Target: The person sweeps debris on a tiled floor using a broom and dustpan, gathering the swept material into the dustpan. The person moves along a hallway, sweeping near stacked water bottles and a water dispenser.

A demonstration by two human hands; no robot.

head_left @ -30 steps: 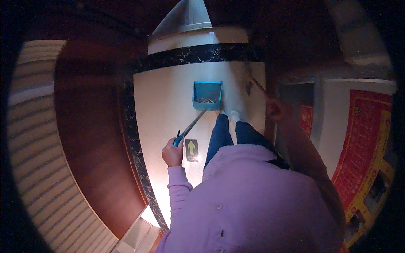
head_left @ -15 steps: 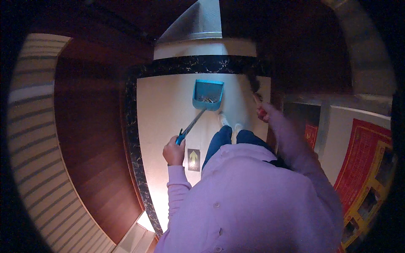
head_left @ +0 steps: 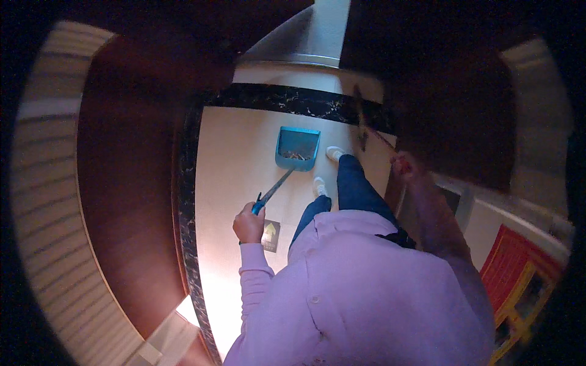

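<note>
Two hands busy, left hand (head_left: 249,223) gripping blue dustpan (head_left: 297,148), right hand (head_left: 405,166) gripping broom (head_left: 368,125)

The picture was dim; only the floor (head_left: 238,158) was bright, with glare near the bottom. Edges were black, bent and blurred.

From my feed, the broom (head_left: 364,125) on the far right is mostly lost in shadow; I can't make out its head. My right hand (head_left: 404,166) is dim and blurred. The bits inside the blue dustpan (head_left: 297,148) are too small to identify.
</note>
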